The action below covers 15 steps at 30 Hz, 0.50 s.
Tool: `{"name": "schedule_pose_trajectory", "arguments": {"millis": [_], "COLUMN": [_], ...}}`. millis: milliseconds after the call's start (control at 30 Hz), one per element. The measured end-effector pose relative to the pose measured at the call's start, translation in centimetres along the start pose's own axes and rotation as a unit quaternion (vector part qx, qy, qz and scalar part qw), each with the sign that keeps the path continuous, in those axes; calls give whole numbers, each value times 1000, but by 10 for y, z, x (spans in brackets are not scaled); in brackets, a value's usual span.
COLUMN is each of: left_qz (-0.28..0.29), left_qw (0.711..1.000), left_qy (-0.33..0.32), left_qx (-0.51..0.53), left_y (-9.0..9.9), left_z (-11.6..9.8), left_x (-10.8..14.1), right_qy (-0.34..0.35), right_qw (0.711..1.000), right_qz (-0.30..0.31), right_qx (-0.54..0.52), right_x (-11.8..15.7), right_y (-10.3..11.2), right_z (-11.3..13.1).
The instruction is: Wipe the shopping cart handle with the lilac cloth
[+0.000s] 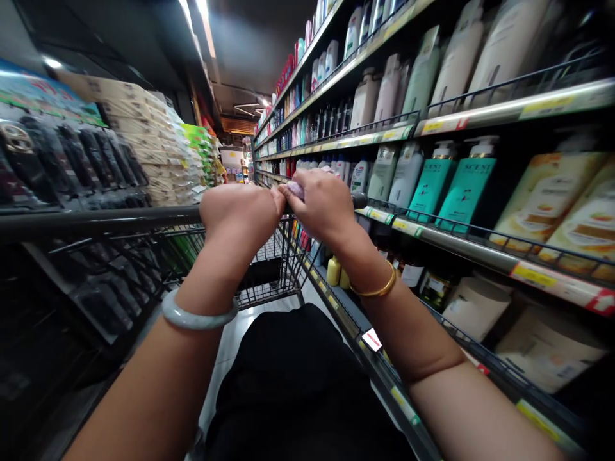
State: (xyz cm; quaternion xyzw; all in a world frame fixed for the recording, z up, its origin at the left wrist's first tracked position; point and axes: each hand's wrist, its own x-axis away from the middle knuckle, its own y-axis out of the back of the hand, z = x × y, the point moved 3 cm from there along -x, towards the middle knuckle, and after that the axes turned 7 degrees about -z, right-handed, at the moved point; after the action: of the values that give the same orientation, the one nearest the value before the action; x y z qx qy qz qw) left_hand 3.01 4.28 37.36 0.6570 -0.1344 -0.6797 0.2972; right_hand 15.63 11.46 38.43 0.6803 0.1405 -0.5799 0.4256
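Right hand (327,202) grasps a lilac item (296,189), apparently handling it; left hand's (240,208) grip undeterminable; next move likely needs steadiness.

- Hands: two, the person's left hand (240,208) and right hand (324,202).
- Bangles: two, one pale grey bangle (198,314) and one gold bangle (384,283).
- Carts: one shopping cart (266,294), with one handlebar (120,219).
- Lilac items: one small lilac item (296,189), partly hidden by the fingers.
- Turquoise pump bottles (468,186): two.
- Yellow-and-white bottles (533,205): two in view.
- Beige tubs (475,308): two in view.
- Small yellow bottles (333,271), low down: two in view.
- Hanging dark packs (72,153): several, too blurred to count exactly.
- Stacked beige packs (139,128): many, their edges too blurred to count.
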Motion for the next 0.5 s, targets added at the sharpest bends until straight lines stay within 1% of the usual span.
{"name": "schedule_pose_trajectory", "arguments": {"millis": [100,167,233,367,433,500], "left_qz": [8,8,3,2,3,5], "left_qw": [1000,1000,1000,1000,999,999], "left_qy": [-7,0,11,8,-4,-24], "left_qx": [4,-1,-5,-22,-36,-40], "left_y": [0,0,0,0,1,4], "left_z": [0,1,2,1,1,1], "left_x": [0,0,0,-1,-2,-2], "right_qy": [43,75,109,168,177,174], "right_qw": [999,997,994,985,982,982], "right_qz": [-16,-20,-9,48,69,75], "right_qx": [0,-2,0,-2,3,9], "right_x": [20,33,41,43,41,38], "right_y": [0,1,3,9,13,15], "right_z": [3,-1,-9,-25,-32,-38]}}
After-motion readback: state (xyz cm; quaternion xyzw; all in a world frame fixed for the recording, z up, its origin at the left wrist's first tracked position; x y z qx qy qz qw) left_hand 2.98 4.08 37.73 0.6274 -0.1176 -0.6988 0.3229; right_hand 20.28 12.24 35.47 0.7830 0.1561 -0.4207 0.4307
